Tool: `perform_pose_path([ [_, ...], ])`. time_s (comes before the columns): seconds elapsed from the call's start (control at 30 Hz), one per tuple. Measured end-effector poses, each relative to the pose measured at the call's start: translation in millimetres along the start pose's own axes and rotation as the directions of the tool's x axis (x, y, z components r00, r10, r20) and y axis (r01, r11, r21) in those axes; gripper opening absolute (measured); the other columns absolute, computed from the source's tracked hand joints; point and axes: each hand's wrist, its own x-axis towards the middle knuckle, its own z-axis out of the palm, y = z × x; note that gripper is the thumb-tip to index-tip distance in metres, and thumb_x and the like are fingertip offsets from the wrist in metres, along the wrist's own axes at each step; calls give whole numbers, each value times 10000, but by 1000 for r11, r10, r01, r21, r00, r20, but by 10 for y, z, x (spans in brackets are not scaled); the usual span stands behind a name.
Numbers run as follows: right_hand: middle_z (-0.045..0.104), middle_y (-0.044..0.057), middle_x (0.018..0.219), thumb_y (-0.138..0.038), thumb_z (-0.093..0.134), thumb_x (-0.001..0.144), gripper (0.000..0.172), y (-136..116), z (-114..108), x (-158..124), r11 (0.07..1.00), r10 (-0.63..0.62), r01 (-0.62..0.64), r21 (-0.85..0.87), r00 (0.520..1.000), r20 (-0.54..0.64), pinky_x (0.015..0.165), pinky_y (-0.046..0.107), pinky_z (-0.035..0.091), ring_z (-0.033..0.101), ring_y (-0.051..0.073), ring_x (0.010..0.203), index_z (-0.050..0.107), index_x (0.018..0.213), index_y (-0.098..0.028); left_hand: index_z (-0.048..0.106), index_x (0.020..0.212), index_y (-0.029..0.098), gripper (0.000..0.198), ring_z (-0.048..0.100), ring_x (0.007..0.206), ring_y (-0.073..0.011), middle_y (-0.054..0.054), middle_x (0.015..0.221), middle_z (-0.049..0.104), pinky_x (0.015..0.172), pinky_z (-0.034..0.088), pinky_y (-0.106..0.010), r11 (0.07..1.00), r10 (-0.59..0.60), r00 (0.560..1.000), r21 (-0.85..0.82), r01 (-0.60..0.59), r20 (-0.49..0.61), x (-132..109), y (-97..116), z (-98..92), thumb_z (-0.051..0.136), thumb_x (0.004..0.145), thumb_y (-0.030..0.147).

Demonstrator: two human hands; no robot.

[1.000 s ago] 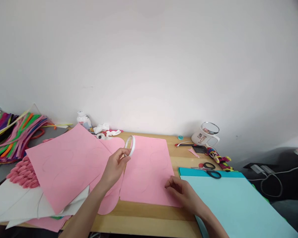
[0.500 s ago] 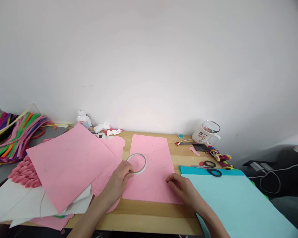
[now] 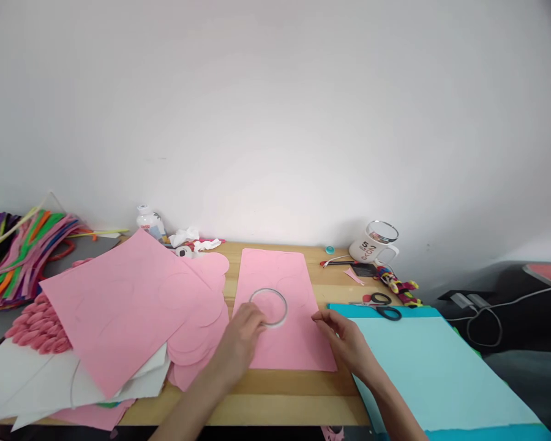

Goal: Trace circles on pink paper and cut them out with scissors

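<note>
A pink sheet (image 3: 282, 352) with faint drawn circles lies on the wooden table in front of me. My left hand (image 3: 248, 331) pinches the lower left edge of a thin ring (image 3: 284, 301), which is over the left middle of the sheet. At the sheet's right edge is my right hand (image 3: 340, 337), its thumb and forefinger pressed together; whether they grip the paper is too small to tell.
On the left lie another pink sheet (image 3: 119, 306), pink cut-outs (image 3: 206, 331), white sheets and colourful pipe cleaners (image 3: 32, 251). To the right are scissors (image 3: 388, 312), light blue sheets (image 3: 431, 367), a mug (image 3: 367, 248) and a small doll (image 3: 401, 286).
My left hand has moved right with the ring across the pink sheet. My right hand has shifted slightly, its fingertips now higher at the sheet's right edge. The view has turned a little.
</note>
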Motion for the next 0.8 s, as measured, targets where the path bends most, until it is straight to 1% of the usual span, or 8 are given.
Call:
perform_pose_path([
  [0.07,674,76,867,-417,514,792,274,-5,-11,-20,999,42,-38,36,993,-109,731,296,499,625,207,817,622,868,-177,504,810,171,113,481,838,-179,-41,842,540,695,431,-315,997,67,994,44,-71,89,19,96,224,436,876,110],
  [0.13,669,80,851,-442,534,773,298,-14,-16,-52,996,73,-63,61,981,-181,730,298,508,626,207,799,626,856,-171,498,796,159,102,468,828,-186,-47,839,543,674,422,-318,986,118,984,103,-133,134,28,152,421,451,872,111],
  [0.2,663,83,837,-446,551,760,300,-19,-14,-91,993,96,-79,86,970,-222,738,301,515,624,209,799,629,837,-166,490,777,150,119,455,818,-184,-44,817,535,708,417,-334,971,155,974,157,-181,162,30,163,561,448,864,81],
  [0.27,660,85,825,-436,560,755,291,-9,-7,-130,990,116,-93,110,966,-232,729,299,521,624,208,791,631,825,-162,483,770,141,126,446,817,-181,-40,805,525,743,411,-348,961,169,969,188,-203,182,28,144,637,443,857,58],
  [0.37,661,85,817,-418,564,752,278,39,7,-168,987,128,-104,120,968,-216,692,290,527,624,204,761,635,823,-158,481,785,137,108,437,839,-182,-41,826,517,760,402,-355,955,173,962,205,-216,210,22,101,668,448,857,63],
  [0.47,666,87,835,-406,561,758,272,100,25,-174,989,131,-114,96,971,-201,692,287,522,624,203,758,639,837,-157,484,798,139,90,432,853,-183,-39,843,514,763,398,-354,953,173,959,207,-220,226,12,78,663,461,857,77],
  [0.63,675,95,887,-412,528,785,288,129,64,-152,988,152,-143,60,965,-213,714,294,518,628,209,798,635,875,-161,492,818,133,99,436,871,-183,-43,850,515,759,403,-339,957,189,958,178,-228,215,-3,81,662,441,862,61],
  [0.8,684,96,879,-410,505,793,287,87,79,-159,994,109,-111,2,969,-223,722,306,522,634,217,809,639,856,-164,498,812,138,121,448,863,-183,-42,824,522,772,410,-346,953,227,958,164,-256,175,0,80,688,416,877,78],
])
